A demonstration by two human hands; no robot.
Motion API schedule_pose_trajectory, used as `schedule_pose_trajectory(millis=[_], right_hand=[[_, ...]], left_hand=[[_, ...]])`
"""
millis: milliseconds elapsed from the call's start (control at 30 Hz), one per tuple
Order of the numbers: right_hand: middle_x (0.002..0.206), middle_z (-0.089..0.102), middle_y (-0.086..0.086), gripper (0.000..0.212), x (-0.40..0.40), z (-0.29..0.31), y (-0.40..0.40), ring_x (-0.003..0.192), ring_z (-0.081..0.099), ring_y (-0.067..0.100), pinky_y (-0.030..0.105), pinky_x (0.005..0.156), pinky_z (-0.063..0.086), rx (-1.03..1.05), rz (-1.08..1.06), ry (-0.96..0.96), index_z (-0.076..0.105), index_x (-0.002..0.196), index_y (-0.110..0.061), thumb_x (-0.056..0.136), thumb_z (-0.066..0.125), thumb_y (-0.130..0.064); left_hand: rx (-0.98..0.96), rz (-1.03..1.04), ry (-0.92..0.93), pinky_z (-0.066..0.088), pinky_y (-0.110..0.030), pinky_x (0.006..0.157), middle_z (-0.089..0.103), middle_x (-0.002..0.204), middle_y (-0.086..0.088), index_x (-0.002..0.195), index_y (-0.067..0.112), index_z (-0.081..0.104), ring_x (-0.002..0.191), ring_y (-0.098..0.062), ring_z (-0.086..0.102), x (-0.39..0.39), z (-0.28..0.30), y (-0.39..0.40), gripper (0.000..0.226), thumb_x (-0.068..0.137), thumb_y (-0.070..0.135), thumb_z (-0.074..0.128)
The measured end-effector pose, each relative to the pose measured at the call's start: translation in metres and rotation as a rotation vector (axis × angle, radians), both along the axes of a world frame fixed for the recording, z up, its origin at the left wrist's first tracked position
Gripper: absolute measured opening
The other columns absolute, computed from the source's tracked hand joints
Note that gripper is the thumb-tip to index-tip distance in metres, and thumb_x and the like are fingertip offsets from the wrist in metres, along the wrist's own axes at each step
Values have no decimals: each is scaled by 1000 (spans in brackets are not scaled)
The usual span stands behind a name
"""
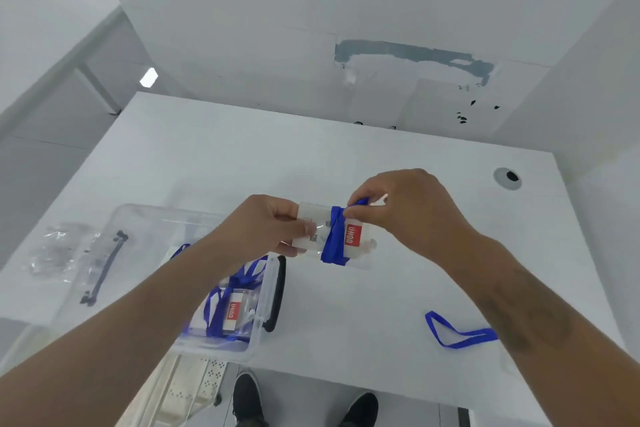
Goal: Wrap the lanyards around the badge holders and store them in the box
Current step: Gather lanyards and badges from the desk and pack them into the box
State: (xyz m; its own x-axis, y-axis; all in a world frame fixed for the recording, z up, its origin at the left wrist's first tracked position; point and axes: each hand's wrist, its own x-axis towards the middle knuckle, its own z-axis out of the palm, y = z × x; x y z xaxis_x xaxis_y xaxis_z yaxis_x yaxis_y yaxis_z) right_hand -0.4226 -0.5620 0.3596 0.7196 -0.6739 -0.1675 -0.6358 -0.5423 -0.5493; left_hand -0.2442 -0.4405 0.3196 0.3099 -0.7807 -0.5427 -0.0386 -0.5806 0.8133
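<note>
Above the white desk (346, 156), the left hand (266, 224) grips a clear badge holder (313, 236) while the right hand (398, 208) pinches its blue lanyard (334, 236) (nearly wound). Slackened fingers could let the wraps spring loose before reaching the clear box (266, 295), near left.

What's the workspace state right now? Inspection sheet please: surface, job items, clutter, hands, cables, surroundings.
Surface: white table, round grommet hole at far right.
Job's things: badge holder held above the table, blue lanyard wound around its middle; clear box at left, open, wrapped badges inside; loose blue lanyard on the table at right.
Clutter: clear lid with a dark latch beside the box.
Grippers: left hand grips the holder's left end; right hand pinches the lanyard's end at the top edge.
Cables: nothing seen.
Surroundings: white wall with patched paint, second white table at far left, person's dark shoes below.
</note>
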Motion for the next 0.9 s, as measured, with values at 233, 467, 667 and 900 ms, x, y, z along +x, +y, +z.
schedule_pose_trajectory(millis=[233,467,667,900], right_hand=[[66,69,-14,5,85,-34,42,63,64,-2,14,58,45,337,67,-114,72,83,-25,82,76,-28],[86,70,-12,11,158,-61,99,70,61,7,21,62,47,190,195,45,74,95,-29,86,69,-33],[98,70,-12,16,198,-97,136,84,61,8,25,74,49,165,216,163,73,103,-35,89,65,-36],[99,70,-12,18,218,-138,159,80,60,6,21,72,47,180,251,295,72,105,-35,89,63,-38]], left_hand=[[71,63,18,62,-33,77,77,92,-14,94,4,76,90,-28,74,72,0,65,10,85,8,74],[219,230,-80,63,-36,77,70,91,-23,95,-5,71,78,-21,67,118,-32,127,25,83,16,78],[265,209,-355,60,-34,72,72,81,-4,95,19,69,72,-19,68,136,-57,158,8,89,20,65],[418,-51,-684,51,-31,85,67,115,-4,125,15,54,102,-21,64,135,-86,165,33,93,16,54]])
